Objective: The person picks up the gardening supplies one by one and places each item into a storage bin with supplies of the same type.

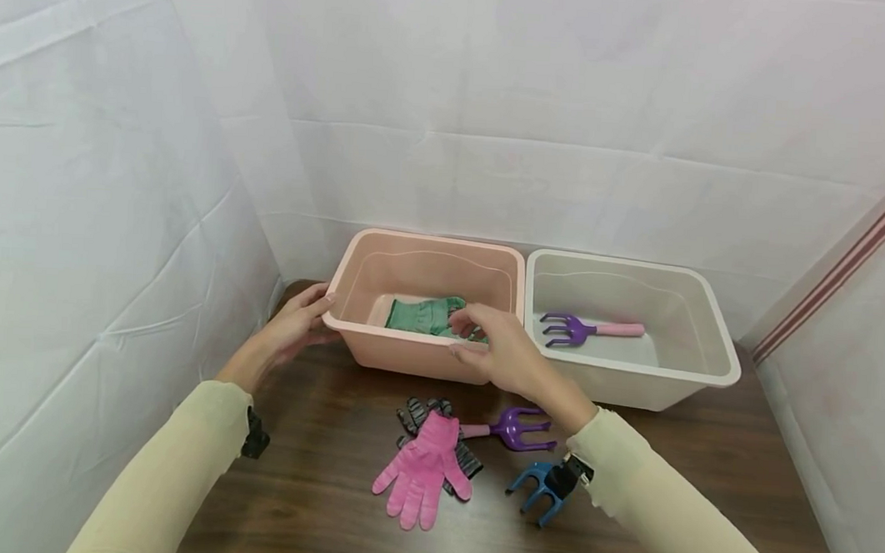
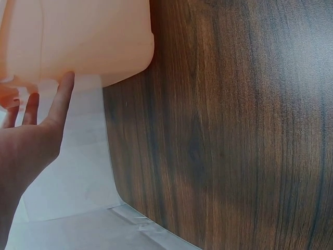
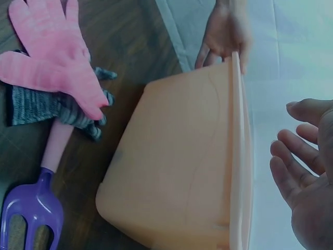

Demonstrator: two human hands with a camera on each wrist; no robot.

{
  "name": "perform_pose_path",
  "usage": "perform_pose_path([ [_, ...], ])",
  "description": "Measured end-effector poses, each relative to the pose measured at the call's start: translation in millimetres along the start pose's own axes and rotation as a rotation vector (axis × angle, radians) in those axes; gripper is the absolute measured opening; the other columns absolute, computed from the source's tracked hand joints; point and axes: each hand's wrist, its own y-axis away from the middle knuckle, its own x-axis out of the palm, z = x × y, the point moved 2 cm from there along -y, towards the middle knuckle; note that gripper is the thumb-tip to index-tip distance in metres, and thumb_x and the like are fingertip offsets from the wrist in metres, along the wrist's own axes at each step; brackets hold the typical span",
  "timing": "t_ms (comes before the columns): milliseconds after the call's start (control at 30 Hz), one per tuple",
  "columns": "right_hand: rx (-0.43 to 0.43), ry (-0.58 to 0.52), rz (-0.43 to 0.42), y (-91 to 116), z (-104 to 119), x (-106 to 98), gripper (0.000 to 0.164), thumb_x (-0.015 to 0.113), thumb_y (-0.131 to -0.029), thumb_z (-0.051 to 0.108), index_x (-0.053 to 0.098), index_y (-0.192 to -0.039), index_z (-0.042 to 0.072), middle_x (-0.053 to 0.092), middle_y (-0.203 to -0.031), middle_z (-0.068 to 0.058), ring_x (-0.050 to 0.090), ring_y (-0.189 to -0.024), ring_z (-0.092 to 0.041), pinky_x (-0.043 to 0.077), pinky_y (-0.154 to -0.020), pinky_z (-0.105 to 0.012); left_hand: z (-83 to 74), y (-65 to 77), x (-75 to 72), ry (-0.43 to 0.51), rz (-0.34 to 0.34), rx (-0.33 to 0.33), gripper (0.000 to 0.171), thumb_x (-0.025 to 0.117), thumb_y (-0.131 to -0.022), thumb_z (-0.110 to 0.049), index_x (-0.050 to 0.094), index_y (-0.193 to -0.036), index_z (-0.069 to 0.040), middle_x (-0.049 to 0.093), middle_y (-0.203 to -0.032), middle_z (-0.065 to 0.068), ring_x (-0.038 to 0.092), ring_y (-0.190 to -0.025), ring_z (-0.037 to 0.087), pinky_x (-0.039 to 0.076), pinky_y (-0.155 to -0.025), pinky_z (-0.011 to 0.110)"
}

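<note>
A peach plastic bin stands at the back left of the table with a green glove lying in it. At its left end, my left hand holds the rim, the thumb near the top edge and the fingers along the outer side. Over the front right part of the bin hovers my right hand. Its fingers are loosely bent and nothing lies between them in the right wrist view. Part of the green glove is hidden behind this hand.
A whitish bin beside the peach one holds a purple hand rake. In front lie a pink glove, a dark striped glove, a purple garden fork and a blue fork, partly behind my right wrist. White sheeting surrounds the table.
</note>
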Motion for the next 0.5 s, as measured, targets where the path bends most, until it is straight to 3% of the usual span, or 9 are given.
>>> perform_pose_path([
  [333,0.000,0.009,0.050,16.9,4.5,3.3,0.032,0.082,-0.095,0.014,0.070,-0.123,0.005,0.073,-0.109,-0.006,0.070,-0.097,-0.020,0.062,-0.087,-0.042,0.2,0.0,-1.3,0.009,0.001,-0.004,0.064,0.043,-0.117,-0.029,0.016,-0.170,-0.006,0.021,-0.171,0.023,0.030,-0.152,0.048,0.041,-0.116,0.063],
  [500,0.024,-0.002,0.091,24.2,3.2,5.9,0.034,0.082,-0.096,0.017,0.069,-0.126,0.008,0.073,-0.112,-0.005,0.070,-0.099,-0.019,0.062,-0.085,-0.032,-0.1,1.2,-2.1,0.006,0.006,-0.003,0.064,0.042,-0.117,-0.029,0.015,-0.170,-0.006,0.021,-0.171,0.024,0.030,-0.153,0.048,0.039,-0.117,0.063],
])
